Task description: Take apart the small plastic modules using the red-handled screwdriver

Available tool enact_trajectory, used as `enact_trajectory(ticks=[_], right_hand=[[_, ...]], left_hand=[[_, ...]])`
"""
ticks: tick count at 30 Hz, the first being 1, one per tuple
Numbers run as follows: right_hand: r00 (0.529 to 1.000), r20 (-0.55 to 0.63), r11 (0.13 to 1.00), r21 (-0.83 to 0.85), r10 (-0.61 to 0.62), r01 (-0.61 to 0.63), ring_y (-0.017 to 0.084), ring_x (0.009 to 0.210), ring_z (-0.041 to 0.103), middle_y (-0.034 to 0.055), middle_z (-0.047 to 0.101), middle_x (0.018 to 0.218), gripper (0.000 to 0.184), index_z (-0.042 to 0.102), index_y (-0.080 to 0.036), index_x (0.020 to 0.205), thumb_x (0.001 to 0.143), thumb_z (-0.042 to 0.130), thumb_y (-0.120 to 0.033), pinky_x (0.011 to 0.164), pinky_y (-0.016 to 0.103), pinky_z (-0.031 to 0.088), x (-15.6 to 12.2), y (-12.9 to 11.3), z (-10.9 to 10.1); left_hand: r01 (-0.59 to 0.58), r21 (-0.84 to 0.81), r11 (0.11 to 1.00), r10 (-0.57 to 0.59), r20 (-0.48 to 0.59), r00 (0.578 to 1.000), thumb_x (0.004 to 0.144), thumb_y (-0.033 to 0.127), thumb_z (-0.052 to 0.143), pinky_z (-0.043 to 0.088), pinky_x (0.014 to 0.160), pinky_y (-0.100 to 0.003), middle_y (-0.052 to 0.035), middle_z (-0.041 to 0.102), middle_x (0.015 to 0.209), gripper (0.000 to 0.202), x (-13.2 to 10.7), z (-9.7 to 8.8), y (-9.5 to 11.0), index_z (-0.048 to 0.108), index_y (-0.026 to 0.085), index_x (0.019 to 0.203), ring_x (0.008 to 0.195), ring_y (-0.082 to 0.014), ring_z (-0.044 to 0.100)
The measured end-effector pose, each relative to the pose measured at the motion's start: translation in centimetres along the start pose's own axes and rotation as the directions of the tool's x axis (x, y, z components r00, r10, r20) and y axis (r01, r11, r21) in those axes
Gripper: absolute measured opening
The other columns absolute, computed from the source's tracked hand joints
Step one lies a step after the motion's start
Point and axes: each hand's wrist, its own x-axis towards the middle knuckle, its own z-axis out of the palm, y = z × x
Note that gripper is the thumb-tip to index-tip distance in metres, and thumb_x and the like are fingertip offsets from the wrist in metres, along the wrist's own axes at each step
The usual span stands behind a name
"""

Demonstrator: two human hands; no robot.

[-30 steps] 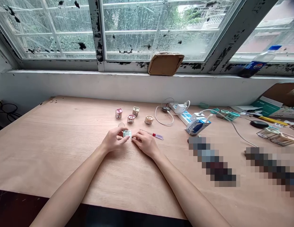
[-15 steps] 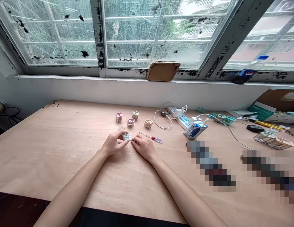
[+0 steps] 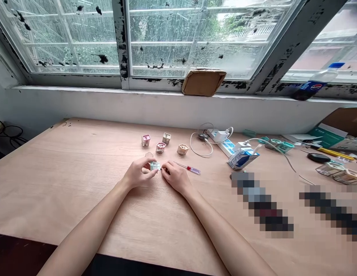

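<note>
My left hand [image 3: 137,173] rests on the wooden table [image 3: 80,172] with its fingers pinched round a small pale green plastic block [image 3: 155,166]. My right hand [image 3: 176,177] lies beside it, fingertips closed against the block's right side. A thin screwdriver with a red and purple handle [image 3: 190,168] lies on the table just beyond my right hand. Behind my hands stand several small cube-shaped plastic parts: two pink ones [image 3: 145,140] [image 3: 160,147] and two beige ones [image 3: 166,138] [image 3: 183,149].
A white power strip [image 3: 222,141] with a looped cable, a tipped blue-and-white carton [image 3: 242,158] and teal parts [image 3: 283,145] lie to the right. Boxes and tools crowd the far right. A cardboard piece [image 3: 203,81] and a bottle [image 3: 313,83] sit on the windowsill.
Both hands stay together on the small block; only the camera view shifts slightly.
</note>
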Motion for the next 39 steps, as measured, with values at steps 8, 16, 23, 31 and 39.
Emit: enact_trajectory(ticks=[8, 16, 23, 31, 39], right_hand=[[0.999, 0.018, 0.999, 0.026, -0.030, 0.030, 0.017, 0.077, 0.064, 0.0059, 0.069, 0.088, 0.016, 0.066, -0.020, 0.087, 0.093, 0.052, -0.016, 0.070, 0.027, 0.046, 0.1, 0.1, -0.6], [0.996, 0.055, 0.988, 0.139, -0.072, 0.063, 0.016, 0.078, 0.064, 0.0045, 0.069, 0.091, 0.013, 0.071, -0.022, 0.094, 0.095, 0.058, -0.022, 0.073, 0.026, 0.047, 0.0, 0.3, -1.1], [0.991, 0.061, 0.993, 0.023, -0.121, 0.120, 0.017, 0.076, 0.061, 0.0042, 0.065, 0.085, 0.017, 0.070, -0.021, 0.087, 0.095, 0.055, -0.017, 0.069, 0.026, 0.042, 0.0, 0.0, -1.1], [0.983, 0.057, 0.982, -0.060, -0.174, 0.177, 0.018, 0.076, 0.059, 0.0061, 0.065, 0.086, 0.018, 0.065, -0.020, 0.086, 0.096, 0.050, -0.016, 0.069, 0.028, 0.042, 0.0, -0.2, -1.0], [0.996, 0.039, 0.997, -0.001, -0.076, 0.076, 0.017, 0.073, 0.060, 0.0049, 0.065, 0.086, 0.016, 0.064, -0.020, 0.085, 0.094, 0.051, -0.015, 0.068, 0.027, 0.043, 0.1, -0.2, -1.0]], left_hand=[[0.031, -0.012, 0.999, -0.031, -0.001, 1.000, 0.085, 0.031, 0.066, 0.056, 0.072, -0.026, -0.0012, 0.071, 0.091, 0.026, 0.0, -0.1, -0.1, 0.064, 0.020, 0.109, 0.075, -0.0139, 0.066], [0.037, -0.009, 0.999, -0.037, 0.000, 0.999, 0.085, 0.032, 0.067, 0.058, 0.073, -0.027, -0.0017, 0.072, 0.094, 0.027, 0.1, 0.0, -0.3, 0.064, 0.020, 0.109, 0.077, -0.0145, 0.068], [0.035, -0.005, 0.999, -0.035, -0.013, 0.999, 0.084, 0.031, 0.067, 0.058, 0.076, -0.028, -0.0015, 0.072, 0.093, 0.027, 0.1, 0.0, -0.3, 0.064, 0.020, 0.109, 0.076, -0.0144, 0.067], [0.036, -0.014, 0.999, -0.036, 0.003, 0.999, 0.085, 0.032, 0.067, 0.058, 0.073, -0.026, -0.0015, 0.071, 0.095, 0.026, 0.1, 0.0, -0.3, 0.064, 0.021, 0.108, 0.077, -0.0143, 0.067], [0.042, -0.001, 0.999, -0.042, 0.000, 0.999, 0.085, 0.032, 0.067, 0.058, 0.075, -0.027, -0.0014, 0.071, 0.094, 0.026, 0.0, -0.1, -0.3, 0.064, 0.021, 0.108, 0.077, -0.0143, 0.067]])
